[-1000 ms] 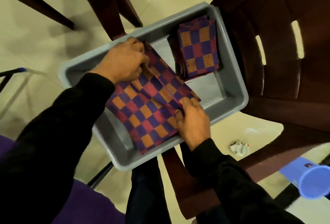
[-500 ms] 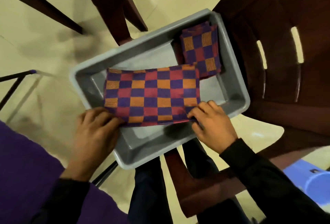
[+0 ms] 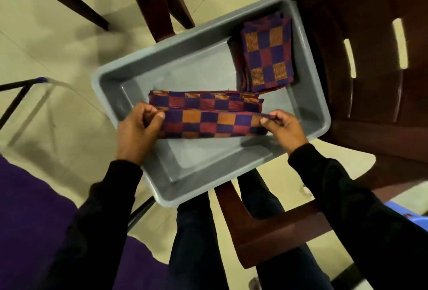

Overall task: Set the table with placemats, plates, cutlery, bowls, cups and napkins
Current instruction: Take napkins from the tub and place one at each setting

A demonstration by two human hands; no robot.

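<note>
Hands, left hand [image 3: 136,131] and right hand [image 3: 286,129], pinching napkin [image 3: 209,122], folded stack [image 3: 266,54] beside, grey tub [image 3: 111,81]

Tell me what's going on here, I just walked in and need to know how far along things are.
A person is standing over a gray tub that sits on a dark brown chair. The left hand and right hand each pinch one end of a long checkered cloth, holding it folded lengthwise inside the tub. A smaller stack of folded checkered cloths lies in the tub's far right corner. No plates, cutlery or cups are in view.
</note>
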